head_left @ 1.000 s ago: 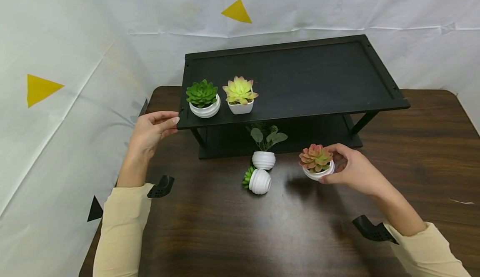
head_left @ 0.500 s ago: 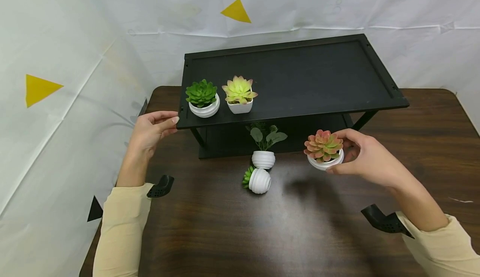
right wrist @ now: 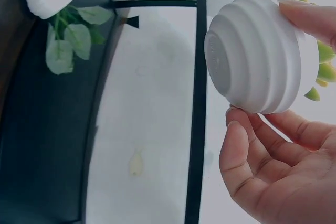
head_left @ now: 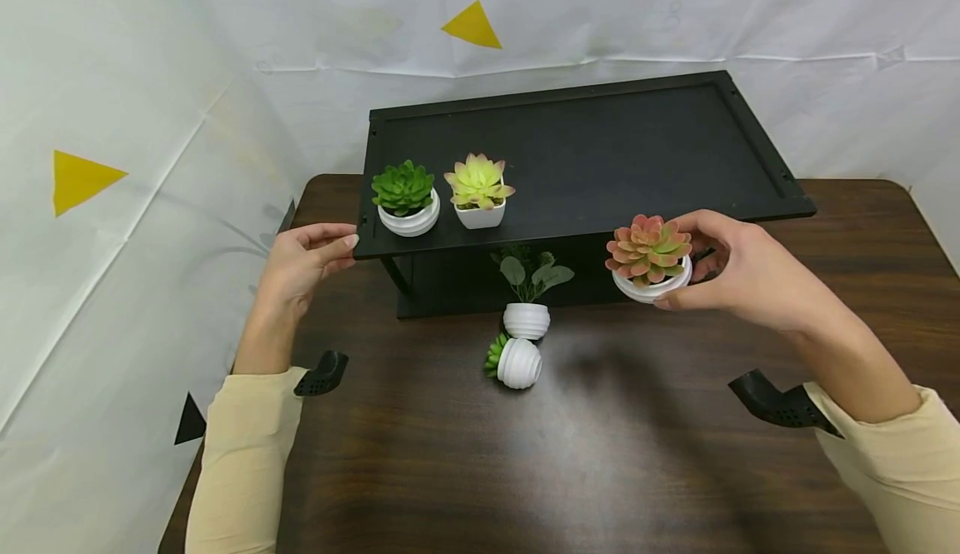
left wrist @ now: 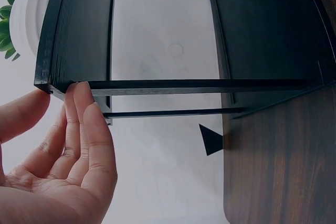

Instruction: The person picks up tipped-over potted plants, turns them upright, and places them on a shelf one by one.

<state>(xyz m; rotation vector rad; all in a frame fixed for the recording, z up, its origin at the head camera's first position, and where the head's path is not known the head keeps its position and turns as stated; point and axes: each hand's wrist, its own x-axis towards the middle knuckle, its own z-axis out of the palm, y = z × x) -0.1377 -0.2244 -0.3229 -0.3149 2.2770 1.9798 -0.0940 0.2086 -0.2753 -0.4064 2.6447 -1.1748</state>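
With thumb and fingers, my right hand grips the white ribbed pot of a pink-green succulent, held in the air by the front edge of a black two-tier shelf. In the right wrist view the pot shows its underside and ridges. My left hand pinches the shelf's front left corner, thumb on top and fingers beneath, as the left wrist view shows. On the top board, a green succulent in a round white pot stands left of a yellow-green succulent in a square one.
A leafy plant in a white pot stands upright before the lower board. Touching it, another white pot lies tipped on the brown table, its green succulent facing left. A white sheet hangs behind the shelf.
My right hand has raised the pink-green succulent from over the table up to the shelf's top front edge. My left hand keeps its hold on the corner.
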